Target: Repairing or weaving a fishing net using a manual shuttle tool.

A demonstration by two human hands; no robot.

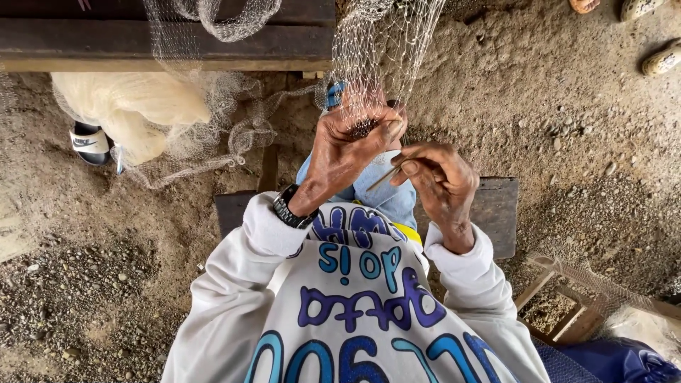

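A fine pale fishing net point(383, 50) hangs down from the top centre. My left hand point(347, 152) is closed on its bunched lower end, with a dark knot of mesh between the fingers. Just to the right, my right hand point(443, 181) pinches a thin wooden netting needle point(389, 172) that points left toward the left hand. A black wristwatch point(289, 208) sits on my left wrist. Both arms wear white sleeves.
A dark wooden beam point(163, 42) crosses the top left with more net point(206, 135) and a cream bundle point(128, 106) draped below it. A sandal point(91, 142) lies at left, other sandals point(663, 57) top right. Gravelly dirt point(567, 106) lies all round. A wooden frame point(567, 312) stands at lower right.
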